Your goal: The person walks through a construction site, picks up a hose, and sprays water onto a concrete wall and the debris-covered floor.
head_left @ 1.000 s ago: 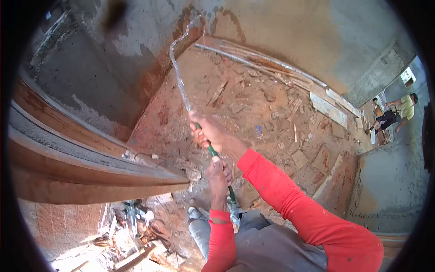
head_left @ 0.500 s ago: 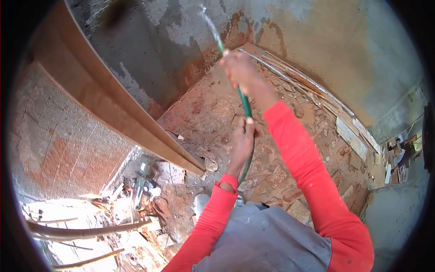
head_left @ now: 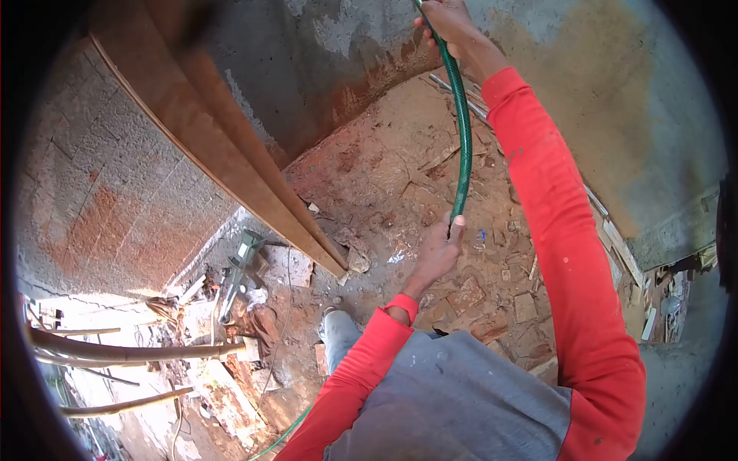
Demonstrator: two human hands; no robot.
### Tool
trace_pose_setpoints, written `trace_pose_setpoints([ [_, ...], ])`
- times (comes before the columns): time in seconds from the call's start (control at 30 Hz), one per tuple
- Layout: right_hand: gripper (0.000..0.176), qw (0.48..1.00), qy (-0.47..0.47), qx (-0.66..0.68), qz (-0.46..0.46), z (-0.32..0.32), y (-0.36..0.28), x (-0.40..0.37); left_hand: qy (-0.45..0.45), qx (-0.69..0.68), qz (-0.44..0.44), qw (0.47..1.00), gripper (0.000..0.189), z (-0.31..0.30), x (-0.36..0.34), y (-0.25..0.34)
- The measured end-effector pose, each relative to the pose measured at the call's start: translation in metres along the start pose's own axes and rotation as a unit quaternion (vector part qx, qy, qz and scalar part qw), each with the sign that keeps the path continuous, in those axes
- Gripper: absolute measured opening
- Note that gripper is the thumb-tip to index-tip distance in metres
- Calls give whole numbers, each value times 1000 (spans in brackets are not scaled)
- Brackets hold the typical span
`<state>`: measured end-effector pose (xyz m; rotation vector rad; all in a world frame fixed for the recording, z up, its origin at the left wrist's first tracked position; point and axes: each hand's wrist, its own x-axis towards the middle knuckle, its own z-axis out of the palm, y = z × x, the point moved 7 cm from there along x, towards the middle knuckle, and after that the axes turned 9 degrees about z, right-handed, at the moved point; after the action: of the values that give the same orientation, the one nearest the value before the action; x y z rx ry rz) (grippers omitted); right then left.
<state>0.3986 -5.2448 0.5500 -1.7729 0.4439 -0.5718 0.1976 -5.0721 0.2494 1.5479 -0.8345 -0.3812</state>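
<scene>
A green hose (head_left: 465, 138) runs in a curve between my two hands. My right hand (head_left: 453, 27), at the top of the view near the wet wall, is closed round the hose's upper part. Lower down, above the dirt floor, my left hand (head_left: 440, 253) grips the same hose with the thumb lying along it. The hose's end is cut off by the top edge, and no water stream shows. A thinner stretch of green hose (head_left: 288, 432) appears beside my left sleeve at the bottom.
A tall brown metal post (head_left: 231, 161) stands left of centre. A green power tool (head_left: 242, 269) lies past its base among rubble. Wooden poles (head_left: 138, 352) jut in at lower left. Boards (head_left: 621, 250) lie along the right wall (head_left: 600, 100). Broken stones cover the floor.
My right hand has moved up and right with the hose, and my left hand slightly right and down. More hose now spans between them. The water stream has gone from view.
</scene>
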Motion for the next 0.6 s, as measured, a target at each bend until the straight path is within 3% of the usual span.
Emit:
trace_pose_setpoints([
  [0.13, 37, 998, -6, -59, -18, 0, 13, 25, -10, -5, 17, 1000, 48, 5, 1, 7],
  [0.33, 37, 998, -15, 46, 37, -18, 20, 26, -43, -13, 4, 999, 49, 8, 2, 7],
  [0.6, 41, 999, -5, -11, 30, -42, 23, 22, -52, -20, 26, 998, 50, 15, -4, 24],
])
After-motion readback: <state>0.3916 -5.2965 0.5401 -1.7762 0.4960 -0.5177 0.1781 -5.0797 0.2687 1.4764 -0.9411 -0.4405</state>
